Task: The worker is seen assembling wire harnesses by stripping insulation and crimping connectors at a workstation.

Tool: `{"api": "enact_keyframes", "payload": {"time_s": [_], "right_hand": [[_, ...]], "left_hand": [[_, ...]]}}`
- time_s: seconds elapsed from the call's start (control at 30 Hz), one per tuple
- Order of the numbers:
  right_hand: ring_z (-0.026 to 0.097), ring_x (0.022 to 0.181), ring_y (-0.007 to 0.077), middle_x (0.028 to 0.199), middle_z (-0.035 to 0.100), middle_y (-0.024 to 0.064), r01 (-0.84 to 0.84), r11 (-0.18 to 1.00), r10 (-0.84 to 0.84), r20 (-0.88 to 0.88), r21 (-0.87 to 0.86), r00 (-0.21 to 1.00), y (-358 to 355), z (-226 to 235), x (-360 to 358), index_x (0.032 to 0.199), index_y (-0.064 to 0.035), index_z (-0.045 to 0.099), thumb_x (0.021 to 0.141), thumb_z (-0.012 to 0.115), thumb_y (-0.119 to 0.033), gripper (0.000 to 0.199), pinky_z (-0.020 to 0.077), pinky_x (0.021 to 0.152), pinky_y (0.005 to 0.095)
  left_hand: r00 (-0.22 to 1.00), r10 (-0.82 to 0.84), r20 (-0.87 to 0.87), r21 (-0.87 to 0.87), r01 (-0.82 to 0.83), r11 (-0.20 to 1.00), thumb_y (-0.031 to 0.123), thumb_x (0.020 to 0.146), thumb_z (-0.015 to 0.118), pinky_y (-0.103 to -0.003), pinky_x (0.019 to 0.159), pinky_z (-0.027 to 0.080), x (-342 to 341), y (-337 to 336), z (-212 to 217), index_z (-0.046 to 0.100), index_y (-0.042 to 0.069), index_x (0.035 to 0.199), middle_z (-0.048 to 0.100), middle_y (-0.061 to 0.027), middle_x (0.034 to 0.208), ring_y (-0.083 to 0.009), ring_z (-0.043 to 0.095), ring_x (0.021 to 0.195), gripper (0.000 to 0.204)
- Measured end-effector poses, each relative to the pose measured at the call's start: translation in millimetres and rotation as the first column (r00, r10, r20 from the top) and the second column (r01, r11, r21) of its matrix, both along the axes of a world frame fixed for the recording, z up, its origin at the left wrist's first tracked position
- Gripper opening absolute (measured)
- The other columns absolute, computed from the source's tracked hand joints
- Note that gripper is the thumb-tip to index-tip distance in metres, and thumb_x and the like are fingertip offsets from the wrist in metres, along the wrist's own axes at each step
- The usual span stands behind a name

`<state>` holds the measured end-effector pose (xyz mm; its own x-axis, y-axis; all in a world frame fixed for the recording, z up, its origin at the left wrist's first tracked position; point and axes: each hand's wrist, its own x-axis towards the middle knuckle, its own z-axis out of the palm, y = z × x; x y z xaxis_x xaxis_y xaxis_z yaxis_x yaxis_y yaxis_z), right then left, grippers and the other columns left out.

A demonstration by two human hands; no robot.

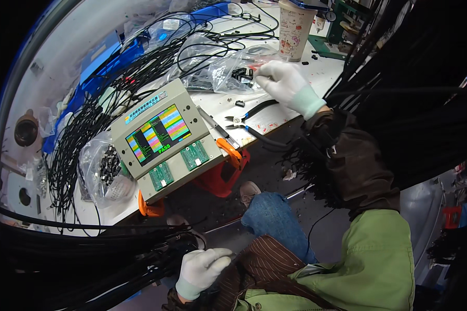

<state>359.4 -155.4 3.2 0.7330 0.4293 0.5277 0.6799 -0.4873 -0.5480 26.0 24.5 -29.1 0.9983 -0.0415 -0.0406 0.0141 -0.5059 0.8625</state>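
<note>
My right hand [286, 85], in a white glove, reaches over the white table. Its fingers are drawn together beside a clear plastic bag [224, 72] and small black plastic parts [241, 74]; anything between the fingertips is too small to make out. My left hand [202, 270], also gloved, is low in front of my body, thumb and fingers pressed together beside a thick bundle of black cables [129, 264]. What it pinches is hidden. On the table stands a beige cable tester [179, 96] with a lit colour screen [158, 133] and two green circuit boards [194, 155].
Side cutters [238, 120] lie beside the tester. Orange clamps [229, 150] grip the table edge. Many black cables [155, 59] cover the table's left side. A patterned cup [294, 31] and a green bench press [329, 46] stand at the back. A red stool [218, 179] is underneath.
</note>
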Motion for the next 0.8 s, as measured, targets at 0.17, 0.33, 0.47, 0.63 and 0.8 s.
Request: {"api": "enact_keyframes", "payload": {"time_s": [0.17, 0.33, 0.47, 0.63, 0.8], "right_hand": [[0.060, 0.086, 0.0300, 0.088, 0.063, 0.0149, 0.128, 0.842, -0.182, -0.051, -0.524, 0.982, 12, 3, 19, 0.089, -0.0069, 0.065, 0.078, 0.053, -0.015, 0.018, 0.0471, 0.079, 0.0369], [0.059, 0.092, 0.0317, 0.097, 0.062, 0.0153, 0.159, 0.816, -0.213, -0.035, -0.555, 0.976, 15, 0, 24, 0.090, -0.0109, 0.065, 0.078, 0.052, -0.017, 0.019, 0.0469, 0.082, 0.0391], [0.061, 0.083, 0.0316, 0.084, 0.063, 0.0165, 0.126, 0.884, -0.102, 0.077, -0.451, 0.992, 25, -6, 43, 0.089, -0.0046, 0.064, 0.076, 0.055, -0.015, 0.018, 0.0466, 0.077, 0.0370], [0.062, 0.081, 0.0300, 0.083, 0.064, 0.0154, 0.075, 0.791, -0.162, -0.089, -0.608, 0.983, 38, -3, 56, 0.090, -0.0051, 0.064, 0.077, 0.054, -0.016, 0.020, 0.0466, 0.077, 0.0372], [0.058, 0.099, 0.0294, 0.102, 0.062, 0.0141, 0.025, 0.739, -0.203, -0.187, -0.673, 0.961, 38, 2, 55, 0.099, -0.0117, 0.063, 0.078, 0.055, -0.021, 0.025, 0.0431, 0.090, 0.0397]], "left_hand": [[0.998, -0.022, 0.056, 0.009, 0.021, 1.000, 0.009, 0.073, 0.061, -0.024, 0.052, 0.044, -3, 1, -4, 0.066, -0.001, 0.083, 0.061, -0.0106, 0.064, -0.0151, 0.058, 0.054, 0.015], [0.999, 0.037, 0.026, -0.002, -0.037, 0.999, 0.010, 0.074, 0.061, -0.025, 0.052, 0.045, -9, 5, -5, 0.066, -0.001, 0.084, 0.061, -0.0105, 0.064, -0.0162, 0.058, 0.054, 0.016], [0.999, 0.035, 0.028, 0.001, -0.035, 0.999, 0.011, 0.074, 0.061, -0.025, 0.052, 0.044, -7, 8, -7, 0.065, -0.001, 0.084, 0.061, -0.0105, 0.064, -0.0162, 0.058, 0.054, 0.016], [0.998, 0.015, 0.062, 0.007, -0.015, 1.000, 0.011, 0.075, 0.060, -0.025, 0.051, 0.044, -6, 8, -8, 0.065, -0.001, 0.085, 0.060, -0.0102, 0.063, -0.0158, 0.058, 0.054, 0.017], [0.999, 0.039, 0.034, 0.002, -0.039, 0.999, 0.010, 0.076, 0.058, -0.025, 0.051, 0.044, -10, 6, -7, 0.064, -0.002, 0.085, 0.059, -0.0092, 0.062, -0.0151, 0.057, 0.053, 0.016]]}}
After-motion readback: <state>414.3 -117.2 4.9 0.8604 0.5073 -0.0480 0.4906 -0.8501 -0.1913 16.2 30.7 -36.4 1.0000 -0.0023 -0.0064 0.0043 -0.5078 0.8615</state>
